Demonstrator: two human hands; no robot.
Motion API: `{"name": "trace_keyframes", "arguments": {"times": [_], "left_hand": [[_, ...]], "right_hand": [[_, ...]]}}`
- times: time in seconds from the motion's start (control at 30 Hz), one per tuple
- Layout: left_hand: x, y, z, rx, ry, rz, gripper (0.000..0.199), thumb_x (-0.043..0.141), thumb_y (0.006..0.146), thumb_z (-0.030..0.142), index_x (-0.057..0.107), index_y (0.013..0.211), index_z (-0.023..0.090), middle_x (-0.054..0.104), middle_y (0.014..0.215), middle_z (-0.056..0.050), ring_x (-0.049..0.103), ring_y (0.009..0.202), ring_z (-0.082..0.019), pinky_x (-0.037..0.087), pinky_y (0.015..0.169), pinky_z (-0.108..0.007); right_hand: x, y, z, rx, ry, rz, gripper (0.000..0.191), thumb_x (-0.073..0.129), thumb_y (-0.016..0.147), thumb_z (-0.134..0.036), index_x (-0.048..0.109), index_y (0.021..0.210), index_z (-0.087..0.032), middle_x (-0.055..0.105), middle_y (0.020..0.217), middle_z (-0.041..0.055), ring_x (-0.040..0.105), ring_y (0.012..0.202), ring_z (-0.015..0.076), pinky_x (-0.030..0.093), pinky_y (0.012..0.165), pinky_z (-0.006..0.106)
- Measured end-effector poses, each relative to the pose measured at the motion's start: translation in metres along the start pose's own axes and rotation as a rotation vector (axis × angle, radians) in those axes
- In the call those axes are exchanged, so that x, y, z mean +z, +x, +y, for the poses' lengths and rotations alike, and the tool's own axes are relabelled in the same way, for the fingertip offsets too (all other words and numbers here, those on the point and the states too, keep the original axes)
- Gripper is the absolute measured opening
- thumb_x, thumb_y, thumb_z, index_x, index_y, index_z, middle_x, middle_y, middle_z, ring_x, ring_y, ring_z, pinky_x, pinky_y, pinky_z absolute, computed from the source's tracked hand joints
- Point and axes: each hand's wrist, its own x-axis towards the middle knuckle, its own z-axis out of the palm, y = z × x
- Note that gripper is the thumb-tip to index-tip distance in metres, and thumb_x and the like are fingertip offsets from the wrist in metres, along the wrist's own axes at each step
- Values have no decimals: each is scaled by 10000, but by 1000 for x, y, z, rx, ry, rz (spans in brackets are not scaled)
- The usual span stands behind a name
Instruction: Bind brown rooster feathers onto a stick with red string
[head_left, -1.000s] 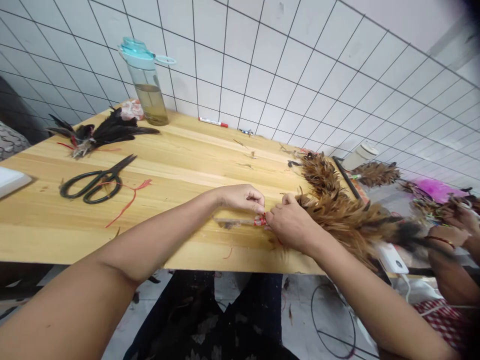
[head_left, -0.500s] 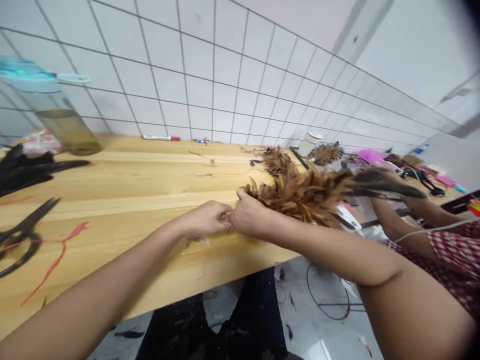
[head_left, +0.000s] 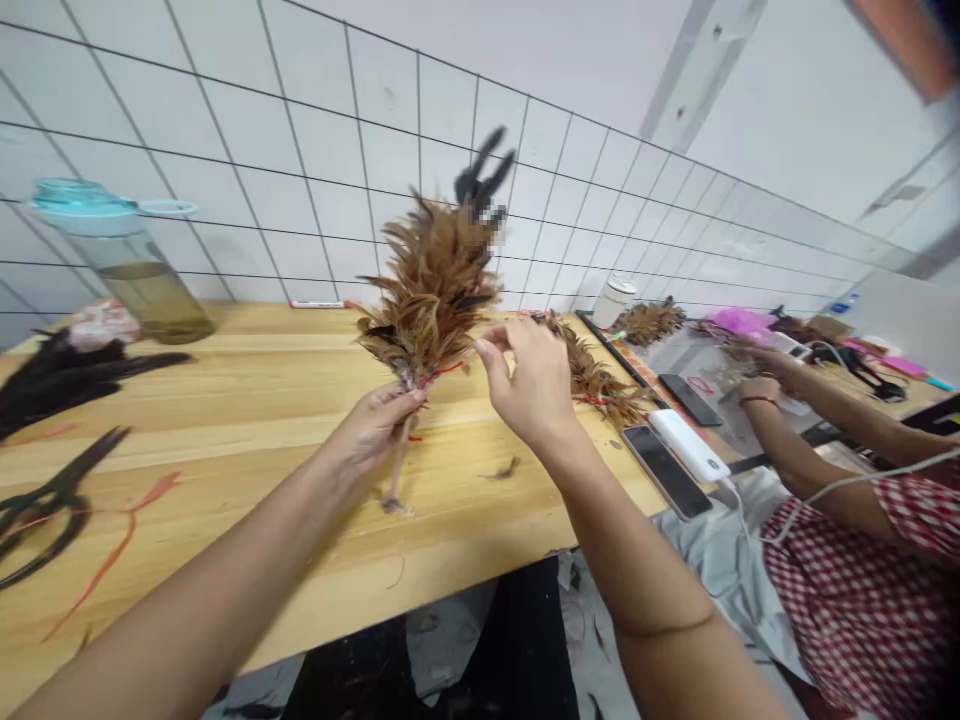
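Observation:
My left hand (head_left: pixel 382 425) is closed round the stem of a brown feather bundle (head_left: pixel 431 285), which stands upright with black feathers at its top. Red string (head_left: pixel 446 374) shows at the base of the bundle, above my left fingers. My right hand (head_left: pixel 529 375) is raised just right of the bundle, its thumb and fingers apart; nothing shows between them. Behind my right hand, another brown feather bundle (head_left: pixel 596 370) lies on the wooden table (head_left: pixel 285 400).
At the left are black scissors (head_left: pixel 56 500), black feathers (head_left: pixel 67 375) and a bottle (head_left: pixel 154 290). A phone (head_left: pixel 664 470) and a white power bank (head_left: pixel 686 445) lie right. Beyond them, a person in a checked garment (head_left: pixel 847 610) works with both hands.
The feather bundle has swung from lying toward the right to upright. My hands have parted; the left grips the stem, the right has lifted away. The phone and power bank are now uncovered.

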Motion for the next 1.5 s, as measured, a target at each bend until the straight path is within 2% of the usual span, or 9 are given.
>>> {"name": "trace_keyframes", "arguments": {"times": [0.13, 0.23, 0.3, 0.43, 0.6, 0.73, 0.97, 1.3, 1.5], "left_hand": [[14, -5, -15, -16, -162, 24, 357, 837, 547, 342, 587, 686, 128, 530, 547, 43, 416, 461, -42, 296, 439, -173], [19, -9, -26, -56, -150, -41, 392, 833, 551, 389, 555, 621, 121, 502, 506, 33, 427, 446, -53, 311, 428, -184], [19, -9, -33, -75, -140, -76, 408, 831, 557, 403, 540, 607, 121, 473, 484, 41, 407, 423, -47, 304, 418, -184], [13, -6, -39, -66, -91, -103, 391, 826, 569, 395, 560, 635, 117, 517, 506, 27, 474, 442, -74, 384, 458, -213], [9, -4, -37, -96, 6, -72, 343, 805, 590, 376, 626, 706, 108, 605, 568, -23, 579, 536, -149, 448, 537, -274], [10, -4, -36, -83, 49, -24, 318, 808, 573, 350, 662, 724, 110, 647, 621, -38, 596, 611, -161, 452, 624, -292], [12, -6, -34, -49, 153, 63, 228, 785, 599, 314, 675, 691, 137, 680, 717, -29, 571, 701, -146, 414, 695, -280], [22, 6, -35, -2, 190, 76, 286, 798, 581, 340, 671, 733, 135, 681, 745, -47, 575, 733, -169, 422, 744, -309], [21, 10, -43, -14, 241, 49, 333, 798, 587, 401, 684, 746, 133, 686, 771, -62, 581, 756, -178, 429, 752, -308]], "right_hand": [[67, -31, 24, 500, 663, -369, 260, 552, 871, -408, 605, 878, -154, 656, 811, 60, 594, 749, 154, 466, 745, 306], [104, -46, 28, 715, 1109, -711, 355, 541, 872, -489, 608, 796, -149, 645, 704, 38, 599, 656, 122, 464, 657, 257], [115, -51, 29, 821, 1276, -777, 401, 571, 843, -534, 612, 777, -141, 650, 698, 34, 613, 642, 113, 458, 629, 239], [123, -56, 37, 909, 1488, -739, 422, 693, 742, -544, 593, 749, -134, 619, 665, 1, 572, 563, 80, 458, 589, 230], [129, -61, 41, 845, 1655, -763, 480, 819, 590, -508, 559, 773, -148, 515, 607, -66, 417, 478, 40, 436, 523, 219], [127, -61, 41, 798, 1663, -804, 470, 807, 614, -498, 528, 768, -153, 452, 585, -81, 331, 471, 26, 385, 503, 194], [122, -63, 40, 810, 1680, -820, 443, 746, 691, -495, 464, 735, -157, 425, 575, -79, 221, 442, 7, 123, 437, 174], [125, -61, 33, 896, 1641, -557, 274, 588, 847, -379, 432, 727, -188, 341, 479, -114, 173, 379, 22, 85, 415, 196], [126, -60, 34, 973, 1537, -537, 277, 572, 858, -374, 417, 717, -193, 304, 430, -127, 168, 351, 24, 88, 394, 189]]}}
